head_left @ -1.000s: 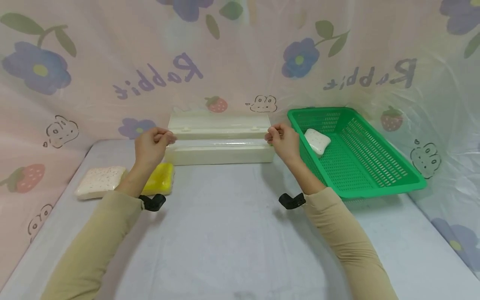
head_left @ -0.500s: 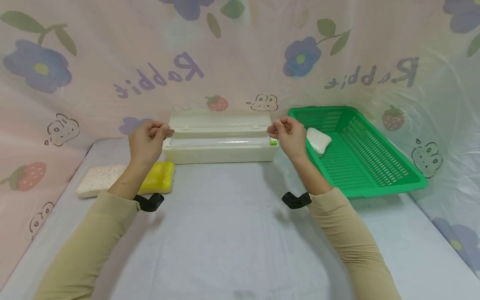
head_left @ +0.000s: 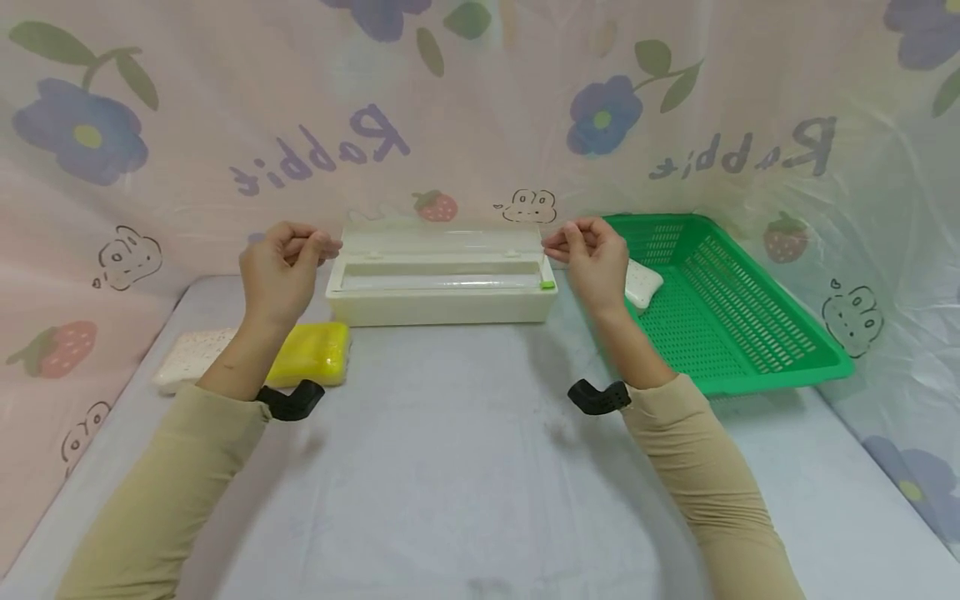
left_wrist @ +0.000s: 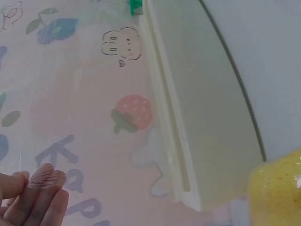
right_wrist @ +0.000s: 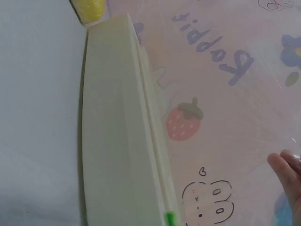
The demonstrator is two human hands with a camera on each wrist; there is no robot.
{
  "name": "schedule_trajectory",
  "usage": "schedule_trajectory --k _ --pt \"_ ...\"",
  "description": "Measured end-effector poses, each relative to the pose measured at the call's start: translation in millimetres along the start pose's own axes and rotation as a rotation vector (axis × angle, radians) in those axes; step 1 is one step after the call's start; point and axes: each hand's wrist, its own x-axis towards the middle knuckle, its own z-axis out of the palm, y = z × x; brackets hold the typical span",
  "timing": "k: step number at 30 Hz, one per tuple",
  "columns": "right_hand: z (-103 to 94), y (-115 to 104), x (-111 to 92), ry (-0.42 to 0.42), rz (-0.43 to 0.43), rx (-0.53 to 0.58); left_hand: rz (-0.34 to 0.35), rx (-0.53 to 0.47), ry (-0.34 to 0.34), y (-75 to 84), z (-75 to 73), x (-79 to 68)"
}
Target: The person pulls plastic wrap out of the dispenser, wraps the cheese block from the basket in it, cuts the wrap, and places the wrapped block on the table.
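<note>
A white cling film dispenser (head_left: 438, 311) with its lid (head_left: 442, 240) raised stands at the back of the table. The left hand (head_left: 276, 275), above the box's left end, pinches a wrinkled edge of clear cling film (left_wrist: 44, 181) between thumb and fingers. Over the right end, the right hand (head_left: 597, 265) pinches the film's other corner; fine creases run toward its fingertips in the right wrist view. Between the hands the see-through film spans in front of the lid. A green slider (head_left: 547, 285) sits at the box's right end.
A green plastic basket (head_left: 780, 388) stands to the right, holding a white speckled block (head_left: 642, 285). Left of the dispenser lie a yellow wrapped block (head_left: 313, 354) and a pale speckled block (head_left: 189, 360), partly behind the left forearm. A patterned curtain (head_left: 480, 108) hangs behind.
Both hands have risen from the dispenser's front edge and spread slightly apart, drawing the cling film upward. The box's opening and green slider have come into sight.
</note>
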Motion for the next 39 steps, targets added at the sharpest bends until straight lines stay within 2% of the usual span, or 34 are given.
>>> schedule_trajectory --k 6,16,21,27,32,39 --pt "-4.9 -10.6 3.2 0.013 -0.024 0.032 0.057 -0.066 0.042 11.8 -4.1 2.1" --pt "-9.8 -26.8 5.7 0.02 -0.058 0.112 0.097 -0.079 0.077 26.5 -9.7 3.5" --pt "-11.9 -32.8 9.4 0.027 -0.118 0.09 0.117 -0.111 0.084 36.1 -14.4 4.6" --pt "-14.1 -42.1 12.8 0.044 -0.183 0.117 0.146 -0.12 0.094 47.8 -18.4 7.3" --pt "-15.5 -51.7 14.1 0.055 -0.203 0.135 0.156 -0.15 0.099 56.4 -22.4 8.1" --pt "-19.0 -68.1 17.3 0.064 -0.168 0.279 0.2 -0.223 0.107 70.0 -28.5 9.9"
